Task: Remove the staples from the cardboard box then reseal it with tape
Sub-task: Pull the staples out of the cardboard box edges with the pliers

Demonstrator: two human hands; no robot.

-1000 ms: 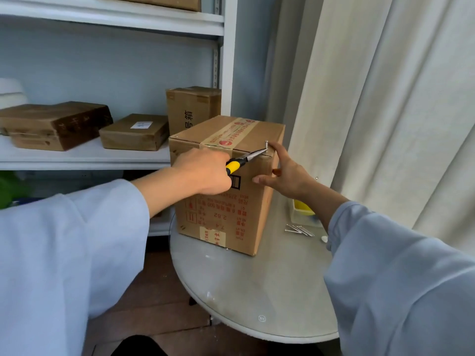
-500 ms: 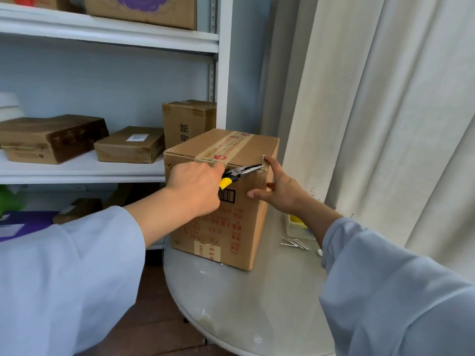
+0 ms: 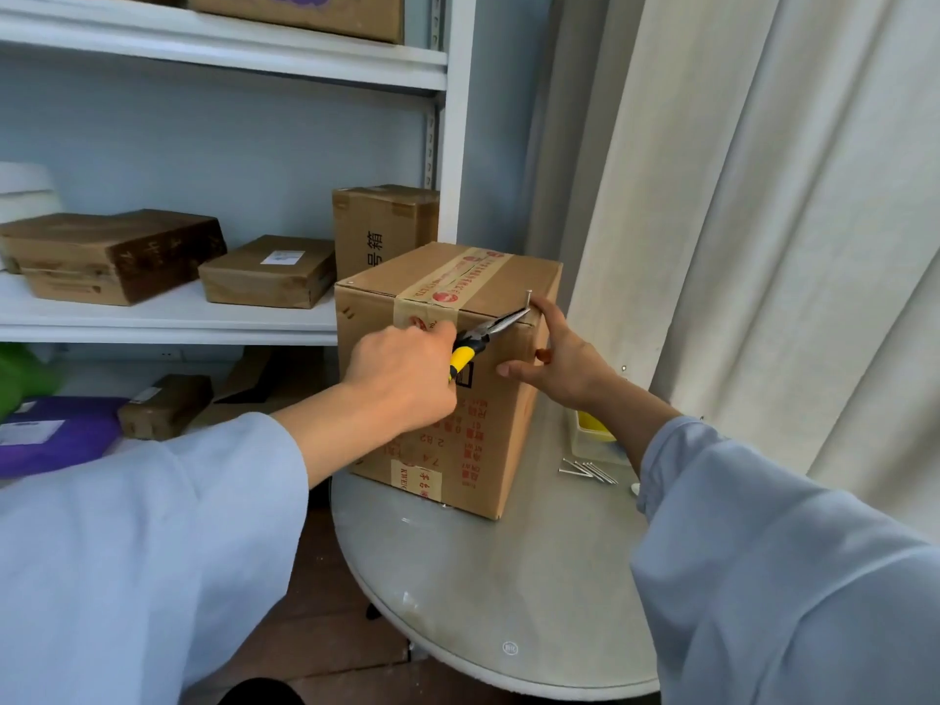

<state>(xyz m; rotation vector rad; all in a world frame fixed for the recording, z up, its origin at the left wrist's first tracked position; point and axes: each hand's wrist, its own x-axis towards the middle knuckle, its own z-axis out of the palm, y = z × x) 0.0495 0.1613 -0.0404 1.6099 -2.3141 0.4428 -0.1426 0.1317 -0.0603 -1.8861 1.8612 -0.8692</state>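
A brown cardboard box [image 3: 447, 379] stands upright on the round, glass-topped white table [image 3: 508, 592], near its far edge beside the white shelf unit [image 3: 203, 318]. A strip of beige printed tape with red logos [image 3: 458, 282] runs across the box's top and down the near face; the small red print on that face reads upside down, with "2.82" and "74" legible. A box on the shelf [image 3: 381, 226] bears black Chinese characters.

The left hand [image 3: 402, 379] is closed around yellow-and-black long-nose pliers [image 3: 483, 335], whose long axis runs up and to the right, tip at the box's top right edge. There a metal pin [image 3: 529, 299] stands upright out of the cardboard. The right hand [image 3: 564, 368] is spread open, forefinger raised touching the corner by the pin, thumb pointing left against the near face. Loose metal pins [image 3: 587, 470] lie on the table right of the box, by a clear tray holding something yellow [image 3: 592, 429].
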